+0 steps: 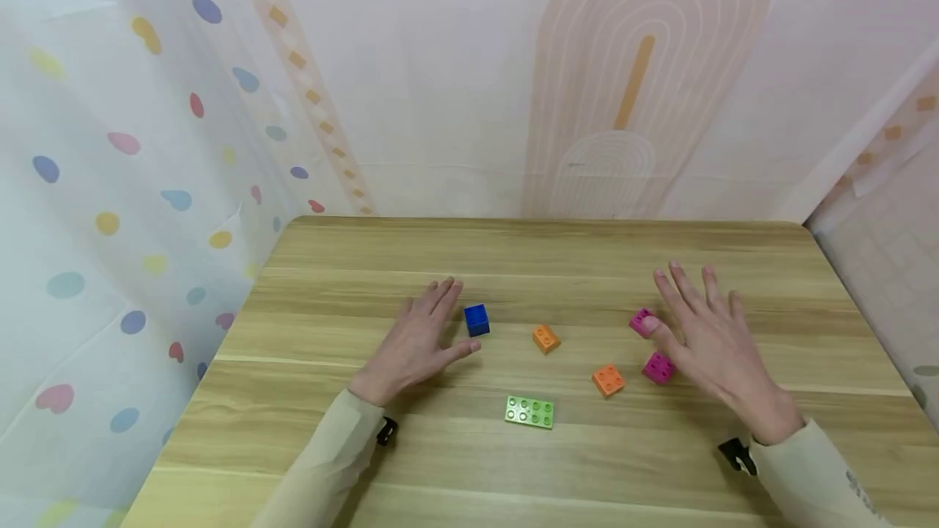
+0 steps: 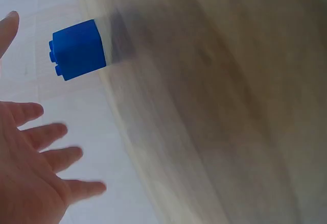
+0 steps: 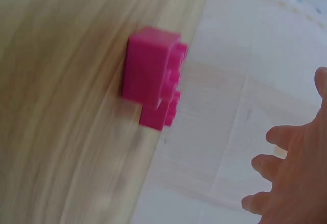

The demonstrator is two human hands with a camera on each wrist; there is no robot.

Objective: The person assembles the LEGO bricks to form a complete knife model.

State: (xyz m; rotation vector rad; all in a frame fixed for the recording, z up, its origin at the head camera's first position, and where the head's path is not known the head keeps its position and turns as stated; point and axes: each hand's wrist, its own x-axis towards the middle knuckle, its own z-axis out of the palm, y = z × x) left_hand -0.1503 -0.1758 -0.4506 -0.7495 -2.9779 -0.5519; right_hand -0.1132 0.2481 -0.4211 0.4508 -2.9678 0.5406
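Note:
My left hand [image 1: 416, 345] is spread just left of a blue building block [image 1: 477, 320], fingers straight and holding nothing. The left wrist view shows a gap between the fingers and that blue block [image 2: 79, 49]. On the other side, my right hand [image 1: 715, 341] hovers with fingers spread beside two magenta blocks, its thumb overlapping the farther magenta block [image 1: 641, 322] in the head view. The nearer magenta block [image 1: 659, 367] lies below the thumb. In the right wrist view the magenta block [image 3: 148, 68] stands apart from the fingers.
Between the hands lie a small orange block [image 1: 545, 339], a square orange block [image 1: 608, 380] and a light green eight-stud block [image 1: 530, 412]. All sit on a wooden table [image 1: 352, 267]. Patterned curtains [image 1: 440, 88] hang behind the table and at its sides.

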